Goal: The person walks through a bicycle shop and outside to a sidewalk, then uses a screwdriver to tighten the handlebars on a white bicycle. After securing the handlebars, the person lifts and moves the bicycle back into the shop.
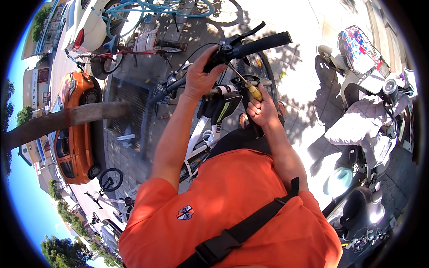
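"While we both look at the handlebar, what is the left hand doing there?"

"It is curled around the controls on the handlebar, with the thumb on the near side and the fingers over the far side."

"And the right hand?"

"That one is clenched on the yellow handle of a screwdriver, just below the handlebar. The shaft slants up and to the left, so its tip points at the underside of the handlebar, near the left thumb."

"Is the tip touching anything?"

"I cannot tell; it is too small and dark there."

"Which bicycle is this?"

"The white and black bicycle, whose frame runs from the handlebar down toward the person's lap. A black bag with a green stripe sits on it, below the handlebar, and a brake lever sticks out just beyond the handlebar."

"What stands farther off?"

"Well to the left of the handlebar there is an orange car, with a brown tree trunk crossing in front of it. A white car is beyond the handlebar to the left. Well to its right, a pale cover is draped over a parked scooter."
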Demonstrator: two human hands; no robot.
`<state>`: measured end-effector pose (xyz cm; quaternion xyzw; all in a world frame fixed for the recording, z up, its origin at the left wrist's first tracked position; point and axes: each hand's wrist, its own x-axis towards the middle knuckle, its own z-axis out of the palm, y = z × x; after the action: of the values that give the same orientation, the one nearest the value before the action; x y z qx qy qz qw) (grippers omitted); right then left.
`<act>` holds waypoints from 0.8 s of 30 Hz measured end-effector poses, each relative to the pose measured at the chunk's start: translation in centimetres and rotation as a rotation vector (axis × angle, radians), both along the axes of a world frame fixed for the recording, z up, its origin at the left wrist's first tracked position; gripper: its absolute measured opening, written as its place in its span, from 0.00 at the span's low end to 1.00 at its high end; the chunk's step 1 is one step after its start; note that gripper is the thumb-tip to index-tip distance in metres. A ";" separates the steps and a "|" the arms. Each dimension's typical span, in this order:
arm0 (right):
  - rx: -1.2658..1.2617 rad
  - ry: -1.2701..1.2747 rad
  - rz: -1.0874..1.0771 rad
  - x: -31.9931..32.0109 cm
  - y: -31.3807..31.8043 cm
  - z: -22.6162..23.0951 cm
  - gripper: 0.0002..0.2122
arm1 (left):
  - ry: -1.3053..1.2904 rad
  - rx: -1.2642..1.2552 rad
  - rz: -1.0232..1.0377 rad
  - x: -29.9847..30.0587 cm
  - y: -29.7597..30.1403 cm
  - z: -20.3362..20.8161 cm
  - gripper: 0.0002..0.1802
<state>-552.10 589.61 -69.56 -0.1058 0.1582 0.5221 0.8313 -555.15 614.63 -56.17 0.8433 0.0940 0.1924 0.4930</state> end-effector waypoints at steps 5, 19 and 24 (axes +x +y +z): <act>-0.307 0.127 -0.152 -0.1 1.7 6.3 0.18 | 0.052 0.012 0.009 -0.2 -0.1 0.5 0.36; 0.102 0.004 -0.062 0.6 0.7 -2.1 0.14 | -0.114 0.101 -0.046 0.1 -0.4 0.9 0.31; -0.147 0.060 0.006 1.7 1.7 2.1 0.15 | -0.126 0.047 -0.051 -0.1 -0.3 0.6 0.30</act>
<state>-550.45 591.27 -67.47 -0.1511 0.2208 0.5146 0.8146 -555.27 614.32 -55.56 0.8430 0.0365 0.2348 0.4826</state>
